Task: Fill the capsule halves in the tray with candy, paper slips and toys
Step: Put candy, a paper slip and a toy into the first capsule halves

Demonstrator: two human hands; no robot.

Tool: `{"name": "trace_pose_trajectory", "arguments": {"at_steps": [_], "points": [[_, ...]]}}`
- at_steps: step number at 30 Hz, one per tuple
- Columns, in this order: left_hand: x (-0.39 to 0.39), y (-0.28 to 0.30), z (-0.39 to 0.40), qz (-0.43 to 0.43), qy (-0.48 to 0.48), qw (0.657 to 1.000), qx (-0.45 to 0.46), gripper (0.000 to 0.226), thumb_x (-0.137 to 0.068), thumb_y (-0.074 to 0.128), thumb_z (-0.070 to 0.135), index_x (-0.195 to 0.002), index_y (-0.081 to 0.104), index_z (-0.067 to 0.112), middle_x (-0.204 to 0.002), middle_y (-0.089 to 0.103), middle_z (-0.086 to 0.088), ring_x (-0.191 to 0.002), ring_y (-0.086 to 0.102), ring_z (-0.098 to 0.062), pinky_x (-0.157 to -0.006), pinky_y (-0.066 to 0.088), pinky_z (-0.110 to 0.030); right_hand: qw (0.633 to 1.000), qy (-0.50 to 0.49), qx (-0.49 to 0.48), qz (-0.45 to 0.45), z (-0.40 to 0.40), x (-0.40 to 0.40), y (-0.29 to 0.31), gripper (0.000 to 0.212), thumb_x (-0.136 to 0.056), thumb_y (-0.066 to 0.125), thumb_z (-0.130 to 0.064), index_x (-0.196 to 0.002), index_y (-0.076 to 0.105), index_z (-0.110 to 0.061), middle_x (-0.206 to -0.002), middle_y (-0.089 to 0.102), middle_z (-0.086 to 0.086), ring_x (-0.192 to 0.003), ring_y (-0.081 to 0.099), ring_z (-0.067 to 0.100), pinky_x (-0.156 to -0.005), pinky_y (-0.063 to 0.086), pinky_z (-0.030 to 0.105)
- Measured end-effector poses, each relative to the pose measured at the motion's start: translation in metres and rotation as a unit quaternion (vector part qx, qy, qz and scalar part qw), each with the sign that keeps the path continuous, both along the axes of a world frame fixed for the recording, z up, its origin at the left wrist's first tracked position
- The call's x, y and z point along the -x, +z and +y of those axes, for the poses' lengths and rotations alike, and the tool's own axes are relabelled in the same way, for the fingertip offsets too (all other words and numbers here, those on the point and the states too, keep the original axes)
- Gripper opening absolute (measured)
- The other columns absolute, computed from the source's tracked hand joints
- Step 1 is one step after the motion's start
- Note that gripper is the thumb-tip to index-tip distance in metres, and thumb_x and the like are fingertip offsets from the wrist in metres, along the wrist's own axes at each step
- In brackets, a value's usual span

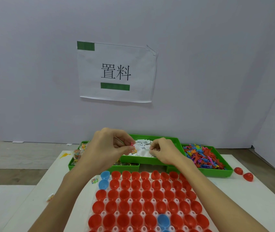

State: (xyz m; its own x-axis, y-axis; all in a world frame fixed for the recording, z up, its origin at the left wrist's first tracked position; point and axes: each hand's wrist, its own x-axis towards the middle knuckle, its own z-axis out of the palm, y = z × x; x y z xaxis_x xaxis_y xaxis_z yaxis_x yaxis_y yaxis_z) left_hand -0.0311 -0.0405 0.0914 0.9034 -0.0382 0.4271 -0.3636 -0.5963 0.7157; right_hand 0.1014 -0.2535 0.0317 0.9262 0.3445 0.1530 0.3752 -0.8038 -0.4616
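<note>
From the head camera, the left hand (110,146) pinched a small toy and candy over the green bin of paper slips (144,144), while the right hand (162,152) pinched a slip there. Below both grips, the tray (128,200) held red and blue capsule halves (136,207), seemingly mostly unfilled.

Paper sheet (116,72) on wall reads "置料" in black. Print on paper slips (142,143) too small to read.
</note>
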Motion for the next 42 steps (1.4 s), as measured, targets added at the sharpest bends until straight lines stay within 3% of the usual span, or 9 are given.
{"name": "trace_pose_trajectory", "arguments": {"at_steps": [6, 9, 12, 16, 18, 21, 30, 37, 42], "points": [[-0.003, -0.005, -0.001, 0.005, -0.001, 1.000, -0.007, 0.012, -0.081, 0.086, 0.017, -0.089, 0.081, 0.024, -0.077, 0.076, 0.013, -0.073, 0.073, -0.003, -0.068, 0.058, -0.015, 0.999, -0.012, -0.020, -0.041, -0.011, 0.005, 0.000, 0.020, -0.101, 0.064, -0.018, -0.120, 0.071, -0.016, -0.095, 0.064, -0.005, -0.077, 0.057, 0.002, -0.065, 0.043, 0.010], [-0.004, -0.008, -0.002, 0.006, 0.004, 1.000, -0.014, 0.012, -0.081, 0.086, 0.017, -0.089, 0.081, 0.024, -0.076, 0.076, 0.014, -0.072, 0.073, -0.004, -0.070, 0.059, -0.017, 0.997, -0.022, -0.041, -0.063, -0.014, 0.008, -0.003, 0.030, -0.102, 0.062, -0.019, -0.131, 0.066, -0.014, -0.102, 0.066, -0.003, -0.085, 0.057, 0.005, -0.082, 0.042, 0.013], [-0.006, -0.010, -0.003, 0.004, 0.009, 1.000, -0.014, 0.012, -0.081, 0.086, 0.016, -0.088, 0.081, 0.024, -0.075, 0.076, 0.015, -0.072, 0.073, -0.004, -0.071, 0.060, -0.019, 0.994, -0.028, -0.057, -0.085, -0.016, 0.011, -0.006, 0.026, -0.101, 0.063, -0.019, -0.125, 0.069, -0.011, -0.111, 0.070, 0.000, -0.090, 0.058, 0.005, -0.083, 0.042, 0.011], [-0.006, -0.013, -0.005, 0.003, 0.011, 1.000, -0.023, 0.013, -0.081, 0.087, 0.017, -0.089, 0.081, 0.025, -0.075, 0.076, 0.015, -0.072, 0.072, -0.002, -0.071, 0.059, -0.017, 0.991, -0.034, -0.084, -0.096, -0.018, 0.015, -0.012, 0.012, -0.101, 0.063, -0.022, -0.108, 0.070, -0.016, -0.094, 0.066, -0.009, -0.079, 0.056, -0.004, -0.065, 0.042, 0.003], [-0.006, -0.013, -0.005, 0.003, 0.011, 1.000, -0.028, 0.013, -0.081, 0.087, 0.018, -0.089, 0.081, 0.026, -0.075, 0.076, 0.015, -0.072, 0.072, -0.002, -0.070, 0.059, -0.016, 0.991, -0.035, -0.091, -0.091, -0.018, 0.017, -0.015, 0.005, -0.100, 0.062, -0.023, -0.098, 0.067, -0.022, -0.089, 0.066, -0.011, -0.077, 0.057, -0.002, -0.063, 0.043, 0.004], [-0.007, -0.013, -0.004, 0.003, 0.010, 1.000, -0.026, 0.013, -0.081, 0.086, 0.018, -0.089, 0.081, 0.025, -0.076, 0.076, 0.015, -0.073, 0.072, -0.003, -0.071, 0.059, -0.017, 0.990, -0.037, -0.097, -0.100, -0.017, 0.016, -0.018, 0.012, -0.098, 0.063, -0.020, -0.088, 0.068, -0.024, -0.085, 0.065, -0.013, -0.079, 0.059, 0.000, -0.067, 0.042, 0.009], [-0.009, -0.015, -0.002, 0.001, 0.009, 1.000, -0.030, 0.012, -0.082, 0.086, 0.018, -0.091, 0.081, 0.024, -0.077, 0.076, 0.014, -0.073, 0.073, -0.003, -0.072, 0.060, -0.019, 0.982, -0.047, -0.154, -0.094, -0.021, 0.014, -0.024, 0.004, -0.091, 0.076, -0.019, -0.090, 0.073, -0.022, -0.078, 0.069, -0.011, -0.072, 0.064, 0.003, -0.064, 0.049, 0.011], [-0.011, -0.017, -0.001, 0.007, 0.013, 1.000, -0.024, 0.012, -0.081, 0.086, 0.017, -0.090, 0.081, 0.024, -0.077, 0.076, 0.014, -0.073, 0.073, -0.004, -0.070, 0.059, -0.017, 0.983, -0.057, -0.157, -0.073, -0.024, 0.013, -0.019, 0.017, -0.085, 0.082, -0.036, -0.080, 0.072, -0.023, -0.076, 0.070, -0.007, -0.073, 0.063, 0.005, -0.067, 0.051, 0.018], [-0.012, -0.019, -0.001, 0.002, 0.018, 1.000, -0.023, 0.013, -0.081, 0.086, 0.016, -0.090, 0.081, 0.024, -0.077, 0.076, 0.013, -0.073, 0.073, -0.002, -0.070, 0.059, -0.016, 0.984, -0.068, -0.142, -0.087, -0.023, 0.013, -0.019, 0.006, -0.094, 0.073, -0.022, -0.097, 0.076, -0.018, -0.085, 0.067, -0.014, -0.077, 0.059, -0.005, -0.072, 0.049, 0.013]]}}
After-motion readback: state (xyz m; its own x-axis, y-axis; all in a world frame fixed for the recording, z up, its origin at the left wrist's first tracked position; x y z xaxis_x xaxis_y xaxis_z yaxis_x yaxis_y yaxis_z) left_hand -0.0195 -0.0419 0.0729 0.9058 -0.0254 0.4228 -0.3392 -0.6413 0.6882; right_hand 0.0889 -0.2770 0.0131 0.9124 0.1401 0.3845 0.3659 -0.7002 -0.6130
